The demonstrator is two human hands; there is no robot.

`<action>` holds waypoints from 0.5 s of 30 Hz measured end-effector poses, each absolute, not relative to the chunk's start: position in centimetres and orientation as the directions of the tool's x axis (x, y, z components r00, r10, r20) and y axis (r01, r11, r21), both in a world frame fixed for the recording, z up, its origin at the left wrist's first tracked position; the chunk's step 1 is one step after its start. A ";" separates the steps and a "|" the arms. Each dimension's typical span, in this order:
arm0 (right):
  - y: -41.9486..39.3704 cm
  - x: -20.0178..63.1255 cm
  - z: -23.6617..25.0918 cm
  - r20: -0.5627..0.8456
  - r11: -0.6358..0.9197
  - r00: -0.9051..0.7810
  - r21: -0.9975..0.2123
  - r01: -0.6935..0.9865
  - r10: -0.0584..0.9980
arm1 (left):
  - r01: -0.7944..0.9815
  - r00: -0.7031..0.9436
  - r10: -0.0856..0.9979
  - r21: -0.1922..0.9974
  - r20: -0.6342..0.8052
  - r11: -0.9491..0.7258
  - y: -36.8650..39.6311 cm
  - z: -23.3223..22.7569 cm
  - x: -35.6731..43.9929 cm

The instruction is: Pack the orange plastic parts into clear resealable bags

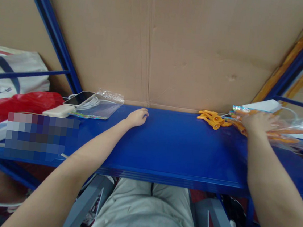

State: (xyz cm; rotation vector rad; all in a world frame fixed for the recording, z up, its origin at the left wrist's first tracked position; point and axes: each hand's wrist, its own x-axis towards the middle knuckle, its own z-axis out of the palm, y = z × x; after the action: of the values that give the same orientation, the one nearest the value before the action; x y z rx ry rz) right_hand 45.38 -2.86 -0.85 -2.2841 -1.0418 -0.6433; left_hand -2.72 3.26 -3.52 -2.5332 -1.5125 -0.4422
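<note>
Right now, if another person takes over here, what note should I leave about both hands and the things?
Left hand: resting loosely curled on the blue shelf, holding nothing.
Right hand: laid on a clear bag of orange pieces; grip cannot be told.
Loose orange clips lie on the shelf left of that bag.
Far left: another clear bag, a phone, a white cable.
Done and left: cannot be judged from this view.
</note>
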 end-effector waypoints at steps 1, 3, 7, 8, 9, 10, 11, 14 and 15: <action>-3.1 44.3 -0.7 0.551 -0.582 0.659 -0.341 0.738 0.512 | 0.883 0.437 0.837 0.016 0.329 -0.468 3.3 -3.5 -2.8; -3.5 42.0 -0.3 0.512 -0.520 0.643 -0.380 0.765 0.570 | 0.898 0.413 0.850 0.009 0.328 -0.440 3.3 -3.5 -2.9; -3.0 38.4 -0.5 0.529 -0.320 0.453 -0.328 0.889 0.717 | 0.958 0.278 0.893 -0.029 0.355 -0.286 3.2 -2.9 -3.3; -2.6 37.9 -0.8 0.537 -0.263 0.394 -0.305 0.915 0.746 | 0.972 0.227 0.900 -0.034 0.371 -0.231 3.1 -2.7 -3.5; -2.1 37.4 -1.3 0.544 -0.207 0.330 -0.276 0.939 0.771 | 0.984 0.174 0.905 -0.032 0.388 -0.175 3.1 -2.5 -3.8; -1.7 37.1 -1.8 0.550 -0.153 0.267 -0.245 0.957 0.791 | 0.992 0.121 0.907 -0.025 0.404 -0.121 3.1 -2.4 -4.1; -1.2 36.8 -2.4 0.551 -0.109 0.212 -0.214 0.971 0.807 | 0.998 0.068 0.906 -0.012 0.419 -0.069 3.2 -2.3 -4.6; -0.3 35.7 -3.9 0.518 -0.020 0.068 -0.098 0.995 0.853 | 0.995 -0.101 0.894 0.044 0.436 0.091 3.8 -2.5 -6.3; -0.2 35.3 -4.3 0.489 0.006 0.016 -0.043 0.999 0.872 | 0.987 -0.162 0.890 0.064 0.427 0.149 4.2 -2.7 -7.0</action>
State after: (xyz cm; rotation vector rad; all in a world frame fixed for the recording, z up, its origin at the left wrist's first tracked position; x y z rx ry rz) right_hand 35.28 -0.19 -4.32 -1.9228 -1.9135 -0.4580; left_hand -7.03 4.18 -2.65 -1.8165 -2.1421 -0.4789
